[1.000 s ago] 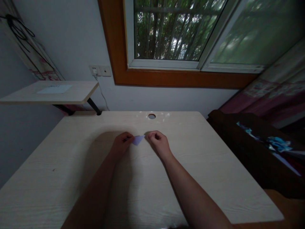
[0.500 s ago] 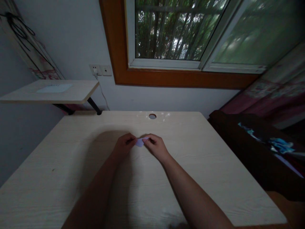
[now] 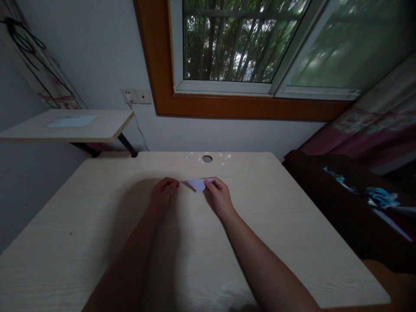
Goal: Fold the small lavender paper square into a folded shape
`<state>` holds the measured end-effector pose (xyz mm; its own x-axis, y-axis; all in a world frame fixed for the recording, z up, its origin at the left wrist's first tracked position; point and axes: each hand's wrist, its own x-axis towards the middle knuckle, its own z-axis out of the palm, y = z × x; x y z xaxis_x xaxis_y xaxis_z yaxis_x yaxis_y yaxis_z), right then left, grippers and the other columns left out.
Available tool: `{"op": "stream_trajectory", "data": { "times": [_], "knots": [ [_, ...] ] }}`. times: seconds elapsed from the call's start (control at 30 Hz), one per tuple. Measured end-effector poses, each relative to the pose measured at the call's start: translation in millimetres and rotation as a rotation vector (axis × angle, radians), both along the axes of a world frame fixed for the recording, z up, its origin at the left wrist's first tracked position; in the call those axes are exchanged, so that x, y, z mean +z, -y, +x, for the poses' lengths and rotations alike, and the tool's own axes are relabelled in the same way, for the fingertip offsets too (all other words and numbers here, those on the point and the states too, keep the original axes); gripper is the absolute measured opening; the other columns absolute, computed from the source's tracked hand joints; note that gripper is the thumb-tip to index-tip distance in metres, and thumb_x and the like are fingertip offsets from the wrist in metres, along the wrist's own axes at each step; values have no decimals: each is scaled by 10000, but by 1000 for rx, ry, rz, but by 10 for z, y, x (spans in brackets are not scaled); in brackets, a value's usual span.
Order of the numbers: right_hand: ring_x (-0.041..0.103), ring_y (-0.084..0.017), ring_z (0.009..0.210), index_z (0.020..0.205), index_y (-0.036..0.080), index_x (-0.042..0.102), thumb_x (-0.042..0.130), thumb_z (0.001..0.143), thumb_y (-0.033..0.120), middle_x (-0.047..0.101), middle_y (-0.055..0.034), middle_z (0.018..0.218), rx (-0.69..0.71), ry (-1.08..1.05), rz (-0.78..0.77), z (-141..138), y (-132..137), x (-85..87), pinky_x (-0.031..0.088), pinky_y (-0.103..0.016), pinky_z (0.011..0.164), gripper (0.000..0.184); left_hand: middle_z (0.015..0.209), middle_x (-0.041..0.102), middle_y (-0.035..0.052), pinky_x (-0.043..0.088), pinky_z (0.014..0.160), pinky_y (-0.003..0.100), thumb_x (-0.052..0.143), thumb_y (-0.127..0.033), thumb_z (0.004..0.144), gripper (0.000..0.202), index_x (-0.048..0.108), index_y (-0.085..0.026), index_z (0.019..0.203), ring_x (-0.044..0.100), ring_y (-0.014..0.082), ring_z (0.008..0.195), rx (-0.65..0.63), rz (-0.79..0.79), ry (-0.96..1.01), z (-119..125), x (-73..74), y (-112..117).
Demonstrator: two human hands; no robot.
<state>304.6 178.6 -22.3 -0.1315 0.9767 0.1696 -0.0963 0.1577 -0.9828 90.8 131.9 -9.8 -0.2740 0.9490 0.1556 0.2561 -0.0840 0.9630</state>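
Observation:
A small folded piece of pale lilac paper [image 3: 196, 185], roughly triangular with its point toward me, is held up just off the wooden desk [image 3: 266, 216]. My right hand [image 3: 221, 195] pinches its right end between thumb and fingers. To the left, my left hand [image 3: 162, 193] has its thumb and fingertips pressed together. A short gap separates those fingertips from the paper's left corner, and nothing shows between them.
A raised shelf [image 3: 110, 123] with a white sheet [image 3: 72, 121] on it stands at the desk's back left. Near the back edge is a round cable hole [image 3: 207, 159]. A dark brown piece of furniture [image 3: 328, 203] with blue cloth [image 3: 381, 197] lies to the right.
My left hand has let go of the paper and drawn back left. My right hand has moved slightly right and away from me with the paper, more of which now shows.

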Motion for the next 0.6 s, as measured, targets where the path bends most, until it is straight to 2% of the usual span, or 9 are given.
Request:
{"op": "stream_trajectory", "data": {
  "times": [0.13, 0.27, 0.37, 0.6],
  "knots": [
    [570, -160, 690, 764, 195, 661, 660, 832, 431, 628, 1, 705, 11, 48, -2, -4, 11, 27, 460, -271, 688, 245, 892, 706, 41, 514, 785, 284, 624, -367, 839, 193, 683, -190, 886, 646, 178, 867, 24, 42, -20, 30, 14, 11],
    [576, -163, 692, 768, 193, 668, 665, 833, 437, 630, 1, 703, 28, 58, -1, -1, 21, 22, 460, -273, 686, 253, 984, 689, 52, 520, 770, 278, 628, -363, 853, 226, 688, -200, 998, 644, 173, 893, -79, 103, -80, 78, 16, 20],
    [589, -170, 719, 826, 192, 689, 658, 847, 442, 654, -9, 747, 64, 85, 26, -2, 21, -8, 466, -276, 700, 253, 925, 685, 42, 518, 754, 281, 636, -365, 857, 209, 705, -203, 968, 641, 167, 838, -155, 106, -136, 90, -5, 13],
    [595, -170, 713, 841, 190, 714, 645, 864, 458, 669, -16, 751, 127, 202, 119, -15, 61, 16, 476, -275, 687, 278, 797, 691, 19, 488, 690, 273, 670, -390, 826, 198, 708, -199, 865, 623, 166, 741, -203, 44, -157, 112, -13, 20]
  ]
}}
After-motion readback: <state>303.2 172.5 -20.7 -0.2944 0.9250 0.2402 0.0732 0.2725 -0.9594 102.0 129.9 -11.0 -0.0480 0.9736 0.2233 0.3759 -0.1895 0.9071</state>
